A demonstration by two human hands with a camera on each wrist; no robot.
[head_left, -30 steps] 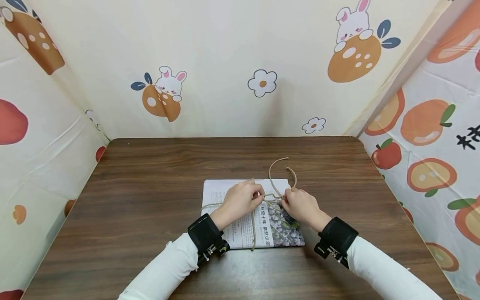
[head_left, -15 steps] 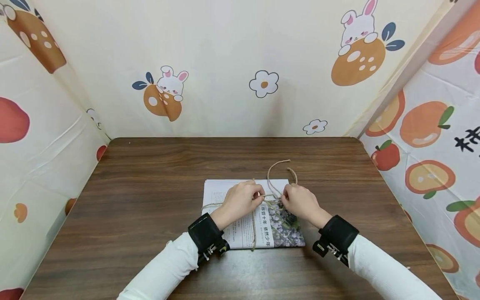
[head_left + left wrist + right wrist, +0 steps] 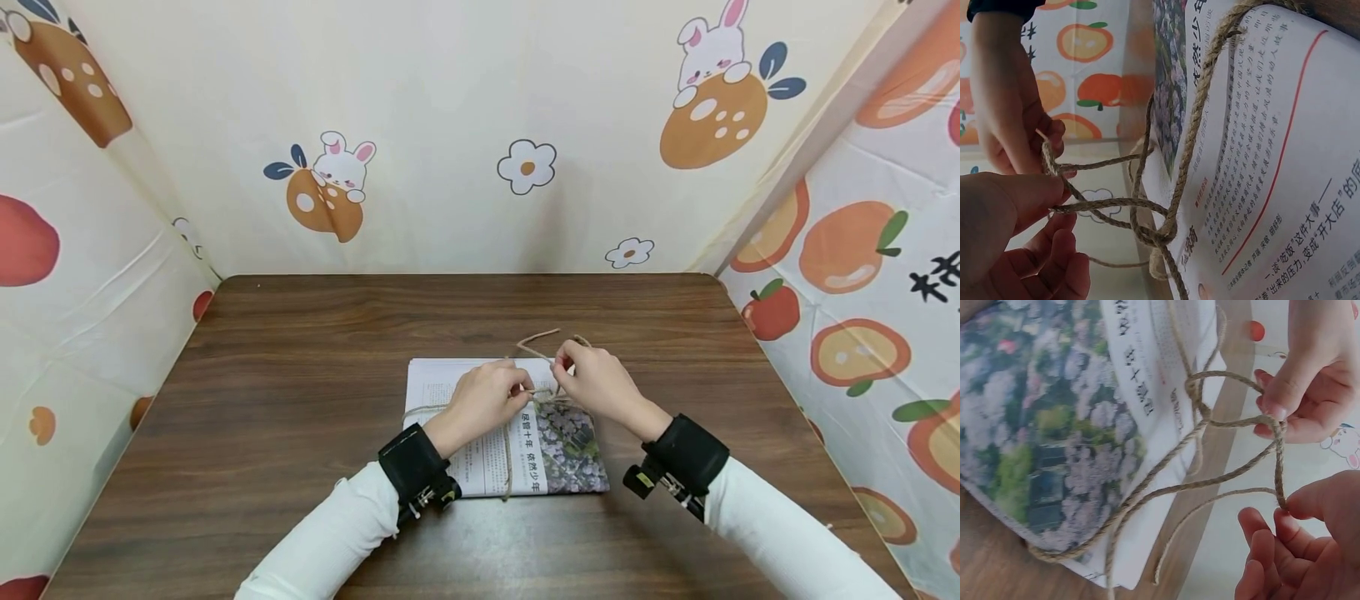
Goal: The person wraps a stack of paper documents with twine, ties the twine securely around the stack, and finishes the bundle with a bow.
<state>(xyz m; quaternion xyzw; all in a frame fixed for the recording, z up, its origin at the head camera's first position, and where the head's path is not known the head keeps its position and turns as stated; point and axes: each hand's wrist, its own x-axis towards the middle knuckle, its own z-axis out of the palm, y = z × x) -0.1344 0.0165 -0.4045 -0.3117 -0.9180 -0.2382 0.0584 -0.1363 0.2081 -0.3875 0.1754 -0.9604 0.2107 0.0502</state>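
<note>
A stack of folded newspapers (image 3: 573, 454) lies on the table, bound crosswise with jute twine (image 3: 1196, 119). The twine meets in a knot (image 3: 1196, 400) near the middle of the top sheet. My left hand (image 3: 487, 396) pinches a loop of twine between thumb and fingertips, just off the knot. To its right, my right hand (image 3: 600, 382) pinches another stretch of the twine between thumb and forefinger, slightly higher. In the right wrist view the strand runs taut from the left thumb (image 3: 1282, 403) to the right fingertips. Loose twine ends trail past the stack's far edge.
The stack sits on a brown wood-grain table (image 3: 300, 350). A pale wall (image 3: 435, 100) with rabbit and flower prints stands at its back edge. Fruit-printed sheeting (image 3: 862, 350) lines the right side, and similar sheeting (image 3: 90, 333) the left.
My right hand has lifted and moved slightly away toward the far side, its pinch now showing plainly. The loose twine ends have dropped and swung left. My left hand has hardly moved.
</note>
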